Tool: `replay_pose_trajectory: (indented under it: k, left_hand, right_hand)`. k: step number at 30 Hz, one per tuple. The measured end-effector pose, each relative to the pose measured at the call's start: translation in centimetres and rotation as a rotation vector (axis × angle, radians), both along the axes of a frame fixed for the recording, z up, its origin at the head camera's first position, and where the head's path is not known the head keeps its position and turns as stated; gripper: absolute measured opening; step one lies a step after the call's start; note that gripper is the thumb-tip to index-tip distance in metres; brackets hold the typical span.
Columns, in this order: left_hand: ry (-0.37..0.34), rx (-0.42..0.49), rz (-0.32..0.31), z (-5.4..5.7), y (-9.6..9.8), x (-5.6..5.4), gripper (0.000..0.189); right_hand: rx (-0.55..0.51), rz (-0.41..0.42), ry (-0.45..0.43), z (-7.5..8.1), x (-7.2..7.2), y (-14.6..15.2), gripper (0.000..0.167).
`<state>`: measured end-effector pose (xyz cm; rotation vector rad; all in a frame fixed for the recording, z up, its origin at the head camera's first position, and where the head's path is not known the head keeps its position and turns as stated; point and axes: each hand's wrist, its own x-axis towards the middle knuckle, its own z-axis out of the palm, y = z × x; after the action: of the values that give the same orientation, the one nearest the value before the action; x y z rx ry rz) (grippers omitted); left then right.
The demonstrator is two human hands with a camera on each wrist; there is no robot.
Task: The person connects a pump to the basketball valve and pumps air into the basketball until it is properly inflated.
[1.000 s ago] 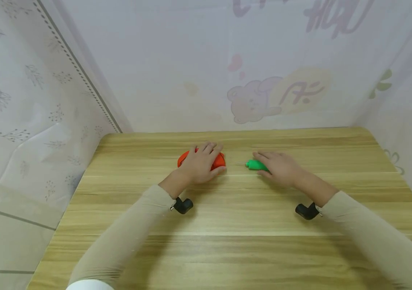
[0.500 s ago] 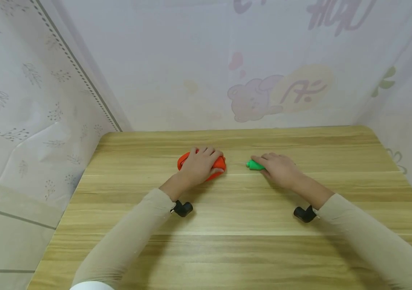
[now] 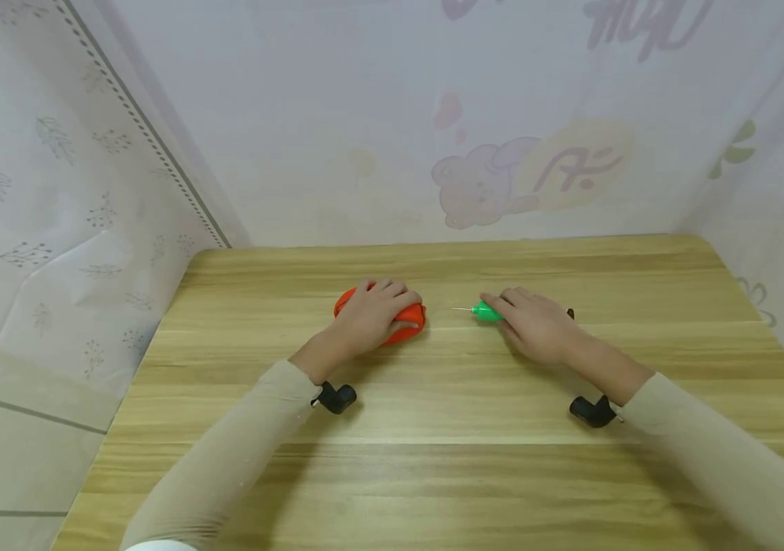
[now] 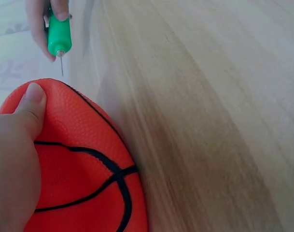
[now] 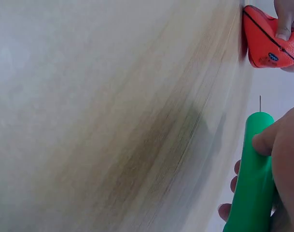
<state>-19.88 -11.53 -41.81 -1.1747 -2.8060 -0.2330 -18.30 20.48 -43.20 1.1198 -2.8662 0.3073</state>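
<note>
My left hand grips a soft, partly deflated orange-red basketball with black seam lines. In the left wrist view its thumb presses into the top edge of the basketball, and the other fingers are mostly hidden. My right hand holds a green ball pump with a thin metal needle. The right wrist view has the thumb lying along the pump body, with the fingers wrapped round behind. The needle points left at the basketball, a short gap away from it.
A wooden table lies beneath both hands. Behind it hangs a pale printed curtain, and another patterned sheet covers the left side. Black wrist mounts hang below the sleeves.
My left hand has gone from lying spread over the basketball to gripping it, showing more of its near side. My right fingers have drawn in round the pump, whose needle still faces the ball.
</note>
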Motion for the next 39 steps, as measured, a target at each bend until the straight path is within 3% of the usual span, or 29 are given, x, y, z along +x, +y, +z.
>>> replay_pose_trajectory:
  k: [7,18,24,30,39]
  left_hand:
    - [-0.043,0.001,0.017,0.8,-0.1,0.1,0.024]
    - [-0.013,-0.039,0.044,1.2,0.2,0.6,0.022]
    - [-0.044,-0.073,0.042,1.6,0.7,1.1,0.026]
    - [-0.087,-0.100,0.034,1.3,1.2,1.2,0.030]
    - [-0.088,-0.117,0.026,0.8,1.6,1.4,0.027]
  right_hand:
    - [0.016,0.015,-0.011,0.5,0.8,-0.4,0.050]
    - [0.005,0.018,0.027,1.3,2.2,-2.2,0.048]
    - [0.001,0.023,0.041,1.8,2.9,-3.1,0.048]
    - [0.016,0.007,0.052,2.1,3.4,-3.6,0.047]
    - [0.050,-0.027,0.019,1.8,3.5,-3.5,0.046]
